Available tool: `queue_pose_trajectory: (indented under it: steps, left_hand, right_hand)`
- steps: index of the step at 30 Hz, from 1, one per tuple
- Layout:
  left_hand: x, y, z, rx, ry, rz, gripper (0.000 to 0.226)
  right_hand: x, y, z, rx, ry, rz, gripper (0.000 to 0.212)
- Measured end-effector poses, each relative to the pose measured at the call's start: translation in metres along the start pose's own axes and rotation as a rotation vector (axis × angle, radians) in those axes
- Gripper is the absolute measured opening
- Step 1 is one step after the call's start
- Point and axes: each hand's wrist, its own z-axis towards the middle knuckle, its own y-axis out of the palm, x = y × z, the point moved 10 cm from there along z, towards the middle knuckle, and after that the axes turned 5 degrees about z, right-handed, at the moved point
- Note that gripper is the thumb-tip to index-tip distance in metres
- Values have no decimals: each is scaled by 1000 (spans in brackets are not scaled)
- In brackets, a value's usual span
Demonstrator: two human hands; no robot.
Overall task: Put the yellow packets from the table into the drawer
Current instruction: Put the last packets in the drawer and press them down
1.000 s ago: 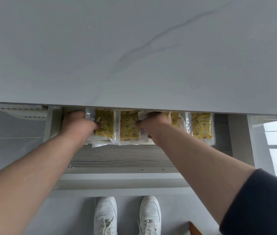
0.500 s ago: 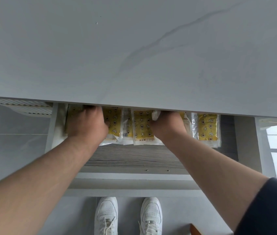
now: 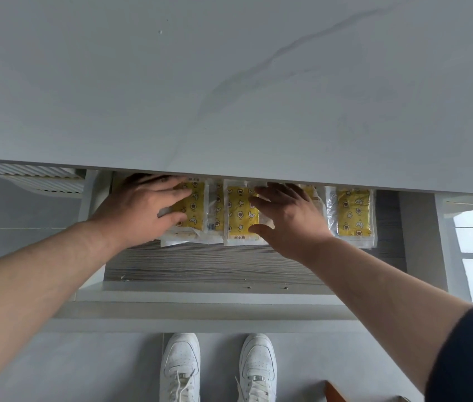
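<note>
Several yellow packets in clear wrappers lie in a row at the back of the open drawer (image 3: 215, 265), partly under the table edge. My left hand (image 3: 139, 210) lies flat, fingers spread, on the left packet (image 3: 193, 204). Over the middle packet (image 3: 241, 213), my right hand (image 3: 290, 219) is spread with its fingers apart, holding nothing. A separate packet (image 3: 354, 213) rests further right in the drawer. The grey marble table top (image 3: 229, 82) carries no packets in view.
The drawer's wood-grain floor shows in front of the packets, with its white front panel (image 3: 200, 311) nearest me. My white shoes (image 3: 217, 369) stand on the grey floor below. A ribbed white unit (image 3: 32, 181) sits at the left.
Both hands went from closed on the packets to flat with spread fingers. The packets now lie a little further forward in the drawer and more of them shows.
</note>
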Motion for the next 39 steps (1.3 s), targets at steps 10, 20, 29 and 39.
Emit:
queue_pose_trajectory:
  steps: [10,20,29,39]
  left_hand:
    - [-6,20,2,-102,-36,-16,51]
    - [1,23,-9,0,-79,2,43]
    - [-3,11,-3,55,-61,-26,37]
    - [-9,21,1,-71,-108,-4,52]
  right_hand:
    - [6,9,1,-12,89,11,51]
    - [5,9,2,26,123,-41,50]
    - [2,3,6,118,63,73,44]
    - [2,8,13,-42,165,84,48]
